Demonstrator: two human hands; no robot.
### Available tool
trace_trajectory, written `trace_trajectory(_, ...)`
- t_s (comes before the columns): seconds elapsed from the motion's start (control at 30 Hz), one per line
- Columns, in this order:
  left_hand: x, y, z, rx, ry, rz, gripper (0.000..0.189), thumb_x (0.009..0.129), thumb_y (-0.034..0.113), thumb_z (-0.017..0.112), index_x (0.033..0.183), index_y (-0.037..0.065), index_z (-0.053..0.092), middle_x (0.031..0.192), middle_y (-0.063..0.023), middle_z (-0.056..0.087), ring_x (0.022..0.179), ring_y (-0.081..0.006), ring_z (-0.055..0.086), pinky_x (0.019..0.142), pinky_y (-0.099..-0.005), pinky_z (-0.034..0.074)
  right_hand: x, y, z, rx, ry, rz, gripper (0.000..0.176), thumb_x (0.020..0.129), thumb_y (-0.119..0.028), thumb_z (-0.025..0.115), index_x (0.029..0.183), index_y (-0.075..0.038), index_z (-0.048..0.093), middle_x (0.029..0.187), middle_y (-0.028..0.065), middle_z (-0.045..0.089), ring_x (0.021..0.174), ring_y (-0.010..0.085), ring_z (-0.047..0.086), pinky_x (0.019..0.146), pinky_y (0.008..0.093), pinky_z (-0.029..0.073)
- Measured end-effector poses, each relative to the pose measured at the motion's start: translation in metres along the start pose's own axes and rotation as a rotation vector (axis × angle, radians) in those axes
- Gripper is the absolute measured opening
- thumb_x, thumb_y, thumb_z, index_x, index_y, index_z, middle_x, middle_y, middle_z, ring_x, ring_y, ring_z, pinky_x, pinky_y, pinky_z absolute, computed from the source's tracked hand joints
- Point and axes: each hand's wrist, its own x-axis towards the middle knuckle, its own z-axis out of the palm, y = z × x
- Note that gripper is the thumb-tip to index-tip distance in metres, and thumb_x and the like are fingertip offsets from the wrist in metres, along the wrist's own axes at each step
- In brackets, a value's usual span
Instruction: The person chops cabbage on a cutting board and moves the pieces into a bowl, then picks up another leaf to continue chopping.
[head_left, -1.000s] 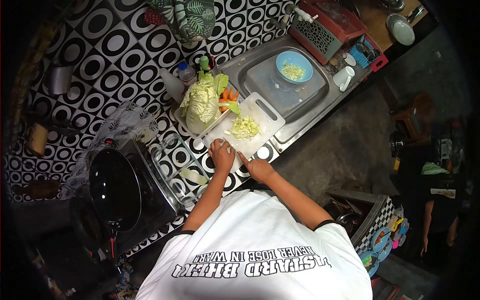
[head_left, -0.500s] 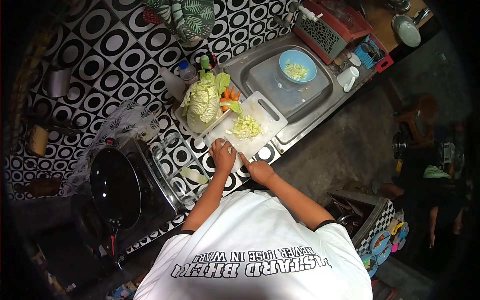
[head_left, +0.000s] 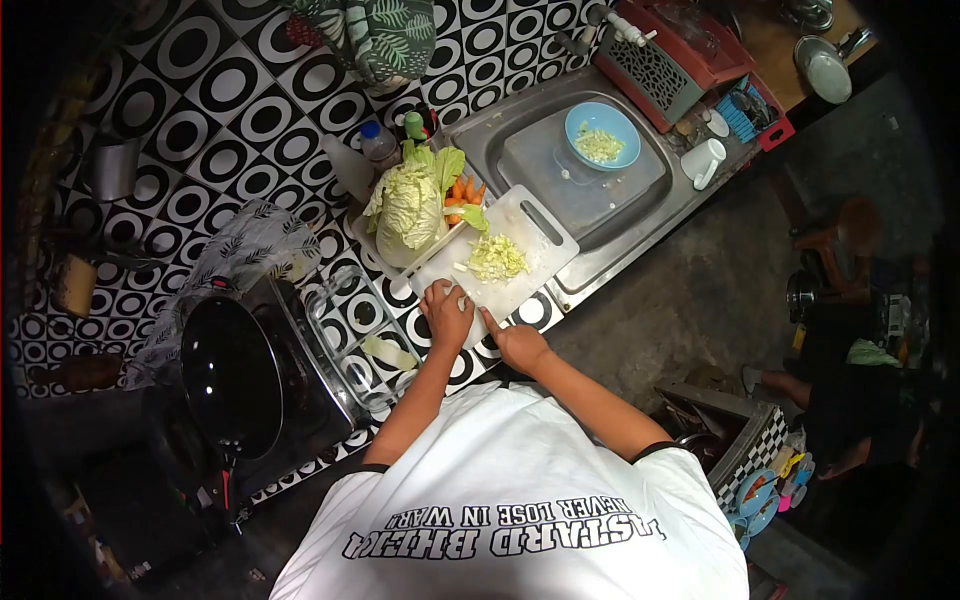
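My left hand (head_left: 448,314) is closed, its fingers curled down at the near end of a white cutting board (head_left: 545,232); what lies under them is hidden. Close beside it, my right hand (head_left: 522,348) grips a knife, mostly hidden, with the index finger stretched forward along it. A pile of chopped cabbage (head_left: 497,258) lies on the board, past my hands. Behind the board's left side, a tray holds a large napa cabbage (head_left: 408,212) and carrots (head_left: 462,200). A pale cabbage leaf (head_left: 388,352) rests on the tiled counter left of my left forearm.
A blue bowl (head_left: 603,137) of chopped pieces stands in the metal sink (head_left: 580,235). To the left, a black wok (head_left: 232,375) sits on the stove, near a clear glass lid (head_left: 345,330). A white mug (head_left: 703,163) is at the sink's right. Another person's legs (head_left: 785,385) show at far right.
My hands stay almost in place at the near end of the board. The view has shifted slightly. The other person at far right has changed position.
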Motion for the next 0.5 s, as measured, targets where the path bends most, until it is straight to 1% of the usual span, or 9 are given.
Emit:
trace_trajectory(0.33,0.0,0.0,-0.003,0.003,0.005,0.013,0.014,0.073,0.014,0.071,0.085,0.008,0.068,0.11,-0.0102,0.055,0.111,-0.0284,0.047,0.095,-0.044,0.033,-0.002,0.007,0.017,-0.002,0.04,-0.001,0.084,0.079,-0.005,0.049,0.153,-0.005,0.009,0.072,0.016,0.067,0.059,0.0312,0.065,0.054,0.0432,0.052)
trace_trajectory(0.43,0.0,0.0,-0.003,-0.007,0.011,0.017,0.015,0.072,0.014,0.071,0.085,0.008,0.069,0.11,-0.0099,0.055,0.11,-0.0282,0.047,0.095,-0.0442,0.033,-0.003,0.009,0.019,0.015,0.063,0.008,0.084,0.077,-0.001,0.049,0.153,-0.004,0.012,0.073,0.0166,0.067,0.062,0.032,0.065,0.058,0.0432,0.053)
trace_trajectory(0.5,0.0,0.0,-0.003,-0.017,0.018,0.018,0.015,0.072,0.014,0.072,0.086,0.008,0.069,0.111,-0.0096,0.055,0.11,-0.0281,0.047,0.094,-0.0444,0.032,-0.002,0.013,0.023,-0.017,0.083,-0.014,0.085,0.08,-0.005,0.05,0.153,-0.004,0.008,0.074,0.0152,0.068,0.06,0.0295,0.066,0.055,0.0418,0.053)
